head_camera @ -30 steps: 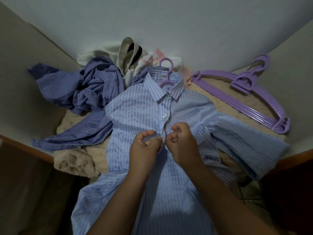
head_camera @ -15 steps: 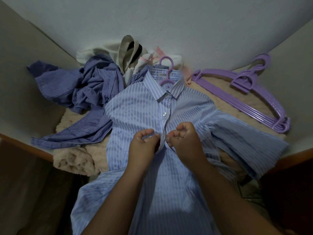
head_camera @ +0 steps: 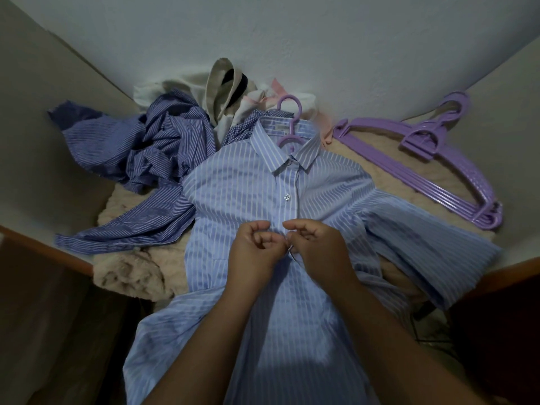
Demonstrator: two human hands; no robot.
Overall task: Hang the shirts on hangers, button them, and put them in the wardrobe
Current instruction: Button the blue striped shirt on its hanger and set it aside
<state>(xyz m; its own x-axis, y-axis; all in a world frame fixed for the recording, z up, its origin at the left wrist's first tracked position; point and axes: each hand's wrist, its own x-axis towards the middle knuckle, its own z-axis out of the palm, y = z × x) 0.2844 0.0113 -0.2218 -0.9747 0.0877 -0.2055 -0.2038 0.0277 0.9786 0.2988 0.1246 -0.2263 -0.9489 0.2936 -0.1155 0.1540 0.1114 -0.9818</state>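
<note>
You have the light blue striped shirt [head_camera: 248, 194] laid flat down the middle of the beige fleece blanket [head_camera: 128, 276], already on its purple hanger [head_camera: 287, 124], whose hook pokes out above the collar at the far edge. One button [head_camera: 287, 197] high on the placket looks done up. Your left hand [head_camera: 254, 252] and right hand [head_camera: 318, 247] sit knuckle to knuckle just below it, each with curled fingers pinching a side of the placket; the button you are working is hidden between your fingertips, so whether it is through its hole I cannot tell. The lower front seems to be unbuttoned, so most of the buttoning is left. A crumpled dark blue striped shirt [head_camera: 140, 153] lies toward the left edge, not yet on a hanger, with other clothes heaped behind it. The spare purple hangers [head_camera: 438, 171] are stacked at the right edge. No wardrobe is in view, so nothing shows as put away.
</note>
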